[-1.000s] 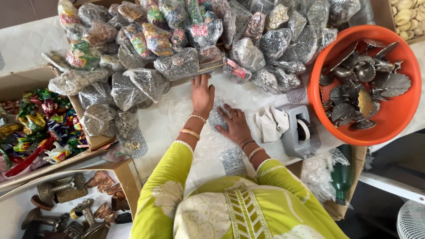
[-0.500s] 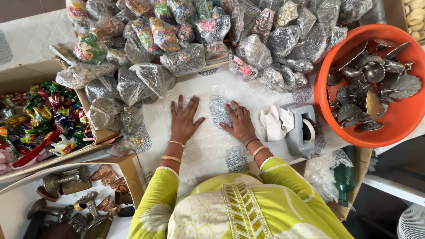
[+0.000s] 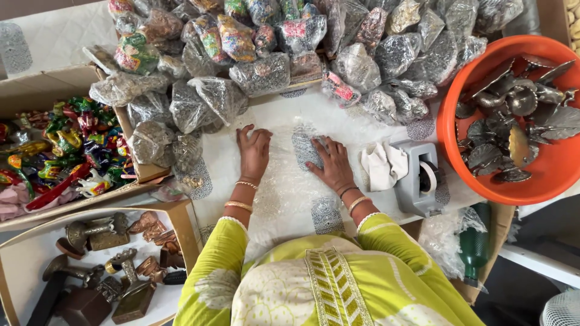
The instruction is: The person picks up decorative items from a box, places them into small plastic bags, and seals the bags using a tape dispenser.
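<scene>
Both my hands lie flat, palms down, on a clear sheet of bubble wrap (image 3: 284, 181) spread over the white patterned bench (image 3: 338, 108). My left hand (image 3: 254, 154) has its fingers loosely curled near the far left part of the sheet; my right hand (image 3: 331, 163) is splayed flat beside it, a gap of bare wrap between the 2. Neither grip is clamped on anything: both are open and only pressing down.

To do this well, I judge I should keep the palms low and spread outward from the middle, so the sheet lies without folds before anything goes on it. I would hold 1 hand firm while the other smooths, or the light film could slide on the cloth.

Just right of my right grip lie a crumpled white cloth (image 3: 382, 166) and a grey tape dispenser (image 3: 420, 178), within easy reach. Further right sits an orange plastic basin of dark metal leaf-shaped pieces (image 3: 531, 181). Beyond my fingertips a heap of clear-bagged wrapped items (image 3: 260, 72) crowds the far edge of the sheet; I should keep the wrap from creeping under those bags. Left of my left grip a cardboard box of bright painted figures (image 3: 54, 151) stands well apart.
</scene>
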